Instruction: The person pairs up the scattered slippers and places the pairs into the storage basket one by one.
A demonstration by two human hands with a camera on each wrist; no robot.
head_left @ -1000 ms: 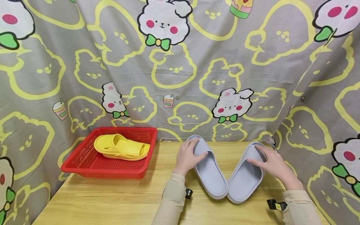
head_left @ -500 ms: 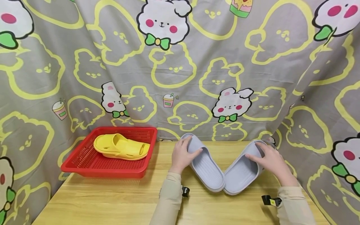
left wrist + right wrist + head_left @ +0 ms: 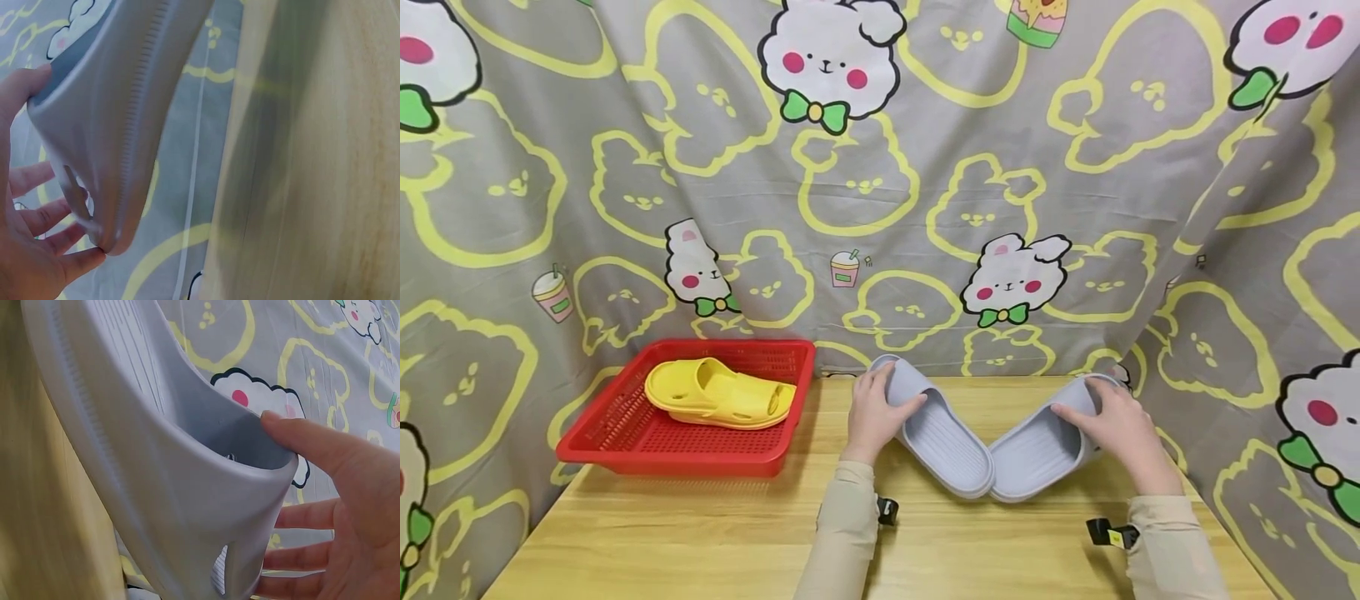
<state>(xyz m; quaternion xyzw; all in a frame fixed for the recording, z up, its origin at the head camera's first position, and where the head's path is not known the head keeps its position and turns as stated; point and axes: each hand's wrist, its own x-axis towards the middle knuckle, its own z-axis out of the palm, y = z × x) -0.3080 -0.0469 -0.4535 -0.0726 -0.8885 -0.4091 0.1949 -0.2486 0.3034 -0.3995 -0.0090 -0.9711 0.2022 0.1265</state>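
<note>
Two pale grey-lilac slippers form a V in the head view, toes apart and heels together. My left hand [image 3: 872,417] grips the left slipper [image 3: 949,446] at its toe strap, thumb at the strap's opening and fingers round the front. The right slipper [image 3: 1036,454] is held the same way by my right hand [image 3: 1126,429]. In the left wrist view, the left slipper [image 3: 106,131] hangs clear of the tabletop, which carries its shadow. The right wrist view shows my thumb on the strap edge of the right slipper [image 3: 187,487], with the fingers partly behind it.
A red perforated plastic basket [image 3: 677,467] stands at the table's left, holding yellow clog-style footwear [image 3: 722,396]. Patterned grey cloth [image 3: 880,208] hangs behind and along both sides of the wooden table [image 3: 700,533]. A black strap piece shows at each wrist.
Both hands and slippers have moved left and a little toward the back. The slippers' heels have swung up and the V has widened. The basket stays put; the head view has shifted slightly.
</note>
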